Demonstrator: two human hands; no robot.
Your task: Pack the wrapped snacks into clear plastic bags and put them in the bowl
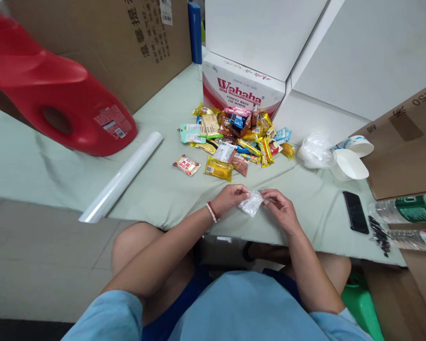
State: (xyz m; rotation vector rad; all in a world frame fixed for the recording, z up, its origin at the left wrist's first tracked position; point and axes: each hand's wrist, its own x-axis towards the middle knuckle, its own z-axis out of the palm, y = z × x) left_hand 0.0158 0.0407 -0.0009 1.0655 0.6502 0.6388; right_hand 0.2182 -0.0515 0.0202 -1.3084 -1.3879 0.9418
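Between my hands, just above the near edge of the cloth-covered table, is a crumpled clear plastic bag (252, 203). My left hand (231, 199), with a red-and-white bracelet at the wrist, pinches the bag's left side. The fingertips of my right hand (281, 208) are closed on its upper right edge. Beyond my hands lies a heap of wrapped snacks (237, 135) in many colours. A yellow snack packet (218, 169) sits at the front of the heap. A small red-and-cream packet (186, 165) lies apart on the left.
At left stand a big red jug (67, 99) and a white film roll (122, 177). A Wahaha carton (243, 85) backs the heap. Rightward are a bundle of clear plastic bags (315, 150), white paper bowls (350, 165), a black phone (355, 212) and plastic bottles (412, 208).
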